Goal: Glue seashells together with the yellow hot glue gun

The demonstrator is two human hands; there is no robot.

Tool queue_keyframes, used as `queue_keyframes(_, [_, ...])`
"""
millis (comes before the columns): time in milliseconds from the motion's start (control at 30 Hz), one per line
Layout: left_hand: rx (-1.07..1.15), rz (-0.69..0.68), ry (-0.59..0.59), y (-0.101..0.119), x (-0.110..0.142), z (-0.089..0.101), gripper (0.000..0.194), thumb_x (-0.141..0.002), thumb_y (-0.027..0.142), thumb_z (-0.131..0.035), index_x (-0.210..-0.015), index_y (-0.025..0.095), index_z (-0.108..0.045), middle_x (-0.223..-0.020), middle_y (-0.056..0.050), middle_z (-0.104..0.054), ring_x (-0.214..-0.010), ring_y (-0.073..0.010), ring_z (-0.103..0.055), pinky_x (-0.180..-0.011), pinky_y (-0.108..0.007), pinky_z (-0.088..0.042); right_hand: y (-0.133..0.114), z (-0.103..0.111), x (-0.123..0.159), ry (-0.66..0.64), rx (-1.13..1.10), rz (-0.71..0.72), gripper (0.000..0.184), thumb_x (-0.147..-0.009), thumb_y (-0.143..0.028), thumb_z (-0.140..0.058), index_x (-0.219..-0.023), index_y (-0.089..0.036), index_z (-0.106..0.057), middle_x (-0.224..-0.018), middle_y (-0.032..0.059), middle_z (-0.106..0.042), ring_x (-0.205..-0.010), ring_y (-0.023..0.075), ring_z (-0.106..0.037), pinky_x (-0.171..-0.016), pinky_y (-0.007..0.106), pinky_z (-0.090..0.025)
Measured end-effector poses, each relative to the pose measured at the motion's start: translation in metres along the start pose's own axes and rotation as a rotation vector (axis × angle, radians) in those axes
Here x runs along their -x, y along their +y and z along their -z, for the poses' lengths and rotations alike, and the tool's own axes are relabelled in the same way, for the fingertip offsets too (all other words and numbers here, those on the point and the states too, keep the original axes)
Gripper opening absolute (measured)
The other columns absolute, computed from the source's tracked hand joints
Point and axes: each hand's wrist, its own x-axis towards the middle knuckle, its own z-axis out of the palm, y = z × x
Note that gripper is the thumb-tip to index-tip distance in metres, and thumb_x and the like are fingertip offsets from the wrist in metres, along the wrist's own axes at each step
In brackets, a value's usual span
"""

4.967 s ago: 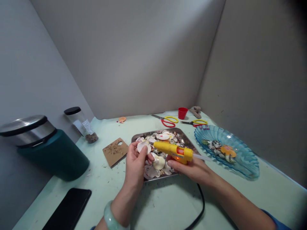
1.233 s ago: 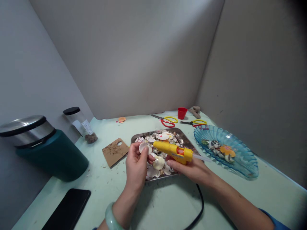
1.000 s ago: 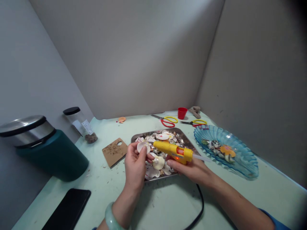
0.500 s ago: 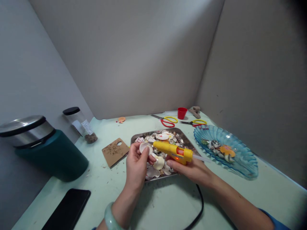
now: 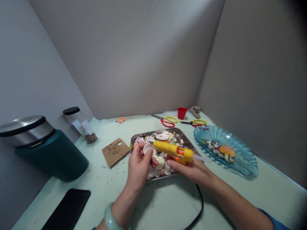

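Observation:
Between thumb and fingers, my left hand pinches a white seashell above the near left part of a metal tray. My right hand is wrapped round a yellow glue gun, whose small red light is lit. The gun points left and its metal nozzle is close to the held shell's upper edge; whether they touch I cannot tell. A clear glue stick sticks out of its back end. Under both hands the tray holds a heap of shells, among them a pale yellow one.
On the right lies a blue scalloped dish with shells in it. Behind the tray are two scissors and a red cup. At left stand a teal flask, a jar, a brown board and a black phone.
My left hand, with the shell in it, has shifted slightly to the right, bringing the shell beneath the nozzle. The right hand and the glue gun have stayed nearly still.

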Motion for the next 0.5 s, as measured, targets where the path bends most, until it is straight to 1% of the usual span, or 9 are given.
queue_keyframes(100, [0.008,0.005,0.001,0.000,0.000,0.000,0.026,-0.080,0.035,-0.067,-0.090,0.020,-0.050,-0.049,0.004,-0.063,-0.042,-0.0126,-0.056,-0.048,-0.022,-0.045,0.003,-0.002,0.001,0.053,-0.016,-0.038,0.022,-0.085,-0.042,-0.064,-0.087,-0.023,-0.073,-0.070,0.0018,-0.067,-0.066,0.0211,-0.061,-0.060,0.033,-0.050])
queue_keyframes(233, [0.020,0.033,-0.040,0.003,0.002,-0.001,0.027,-0.079,0.035,-0.068,-0.091,0.020,-0.049,-0.050,0.003,-0.065,-0.043,-0.0132,-0.057,-0.049,-0.022,-0.046,0.008,-0.007,-0.001,0.231,-0.157,-0.164,0.027,-0.080,-0.044,-0.070,-0.096,-0.022,-0.071,-0.088,0.0043,-0.072,-0.082,0.0251,-0.066,-0.073,0.037,-0.053])
queue_keyframes(300, [0.025,0.062,-0.069,0.006,0.003,-0.003,0.028,-0.078,0.036,-0.068,-0.090,0.021,-0.048,-0.051,0.002,-0.066,-0.044,-0.0142,-0.059,-0.049,-0.023,-0.048,0.009,-0.008,-0.003,0.288,-0.196,-0.225,0.030,-0.077,-0.043,-0.073,-0.098,-0.022,-0.070,-0.092,0.0048,-0.073,-0.087,0.0266,-0.067,-0.076,0.039,-0.053])
queue_keyframes(367, [0.032,0.086,-0.100,0.007,0.004,-0.004,0.029,-0.077,0.037,-0.069,-0.089,0.021,-0.048,-0.052,0.001,-0.067,-0.045,-0.0155,-0.061,-0.050,-0.024,-0.049,0.009,-0.010,-0.004,0.280,-0.203,-0.244,0.030,-0.076,-0.043,-0.074,-0.096,-0.021,-0.070,-0.090,0.0049,-0.073,-0.085,0.0268,-0.067,-0.073,0.039,-0.053])
queue_keyframes(467, [0.034,0.102,-0.147,0.008,0.005,-0.005,0.033,-0.075,0.041,-0.072,-0.087,0.022,-0.047,-0.053,0.001,-0.067,-0.046,-0.0166,-0.063,-0.050,-0.025,-0.051,0.006,-0.011,-0.004,0.229,-0.215,-0.217,0.027,-0.075,-0.040,-0.074,-0.092,-0.020,-0.071,-0.084,0.0043,-0.073,-0.078,0.0248,-0.067,-0.067,0.036,-0.053])
queue_keyframes(500, [0.031,0.105,-0.162,0.007,0.006,-0.006,0.034,-0.074,0.042,-0.072,-0.087,0.022,-0.047,-0.053,0.001,-0.067,-0.046,-0.0166,-0.063,-0.050,-0.025,-0.051,0.004,-0.012,-0.004,0.233,-0.221,-0.206,0.026,-0.076,-0.039,-0.074,-0.092,-0.020,-0.071,-0.083,0.0041,-0.073,-0.076,0.0241,-0.068,-0.066,0.035,-0.054])
